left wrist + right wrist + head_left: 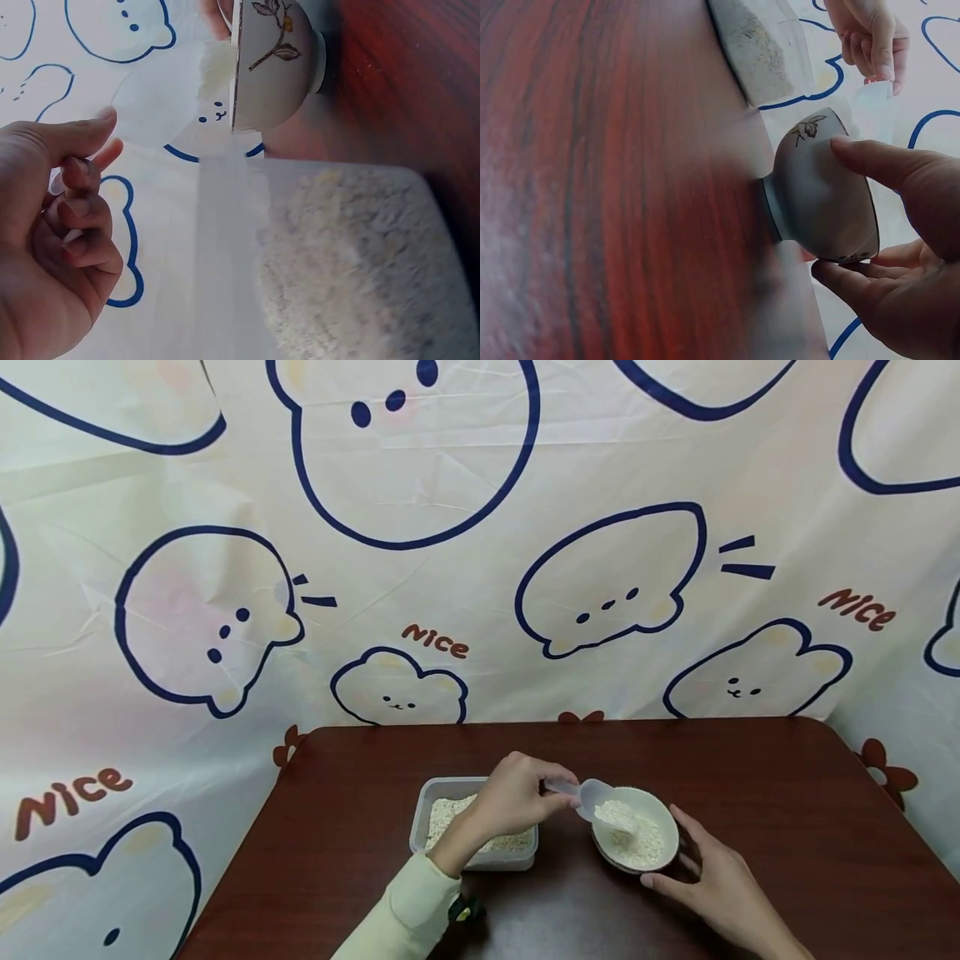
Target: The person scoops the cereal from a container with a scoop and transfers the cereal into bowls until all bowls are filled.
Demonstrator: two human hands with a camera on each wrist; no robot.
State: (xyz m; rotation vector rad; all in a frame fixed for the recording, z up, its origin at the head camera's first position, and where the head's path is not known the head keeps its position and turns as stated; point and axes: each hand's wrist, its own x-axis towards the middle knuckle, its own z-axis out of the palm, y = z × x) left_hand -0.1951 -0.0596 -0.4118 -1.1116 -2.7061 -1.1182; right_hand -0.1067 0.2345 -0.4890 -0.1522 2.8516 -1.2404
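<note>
A translucent plastic scoop (594,797) is pinched by its handle between the thumb and fingers of my left hand (516,795). Its bowl end tips over the left rim of a small white bowl (664,808), and pale flakes run down from it onto the flakes (643,847) inside. My right hand (716,877) holds the bowl from the right side, thumb near the front and fingers behind. In the right wrist view the bowl (821,191) shows a brown flower print and a foot ring. Below my left forearm stands a clear plastic tub (504,862) of oat flakes (360,262).
The dark red-brown wooden table (360,827) carries the bowl and tub side by side. Behind it hangs a pale cloth (495,685) with cartoon outlines. A small dark object (467,908) shows beside the left sleeve (412,906).
</note>
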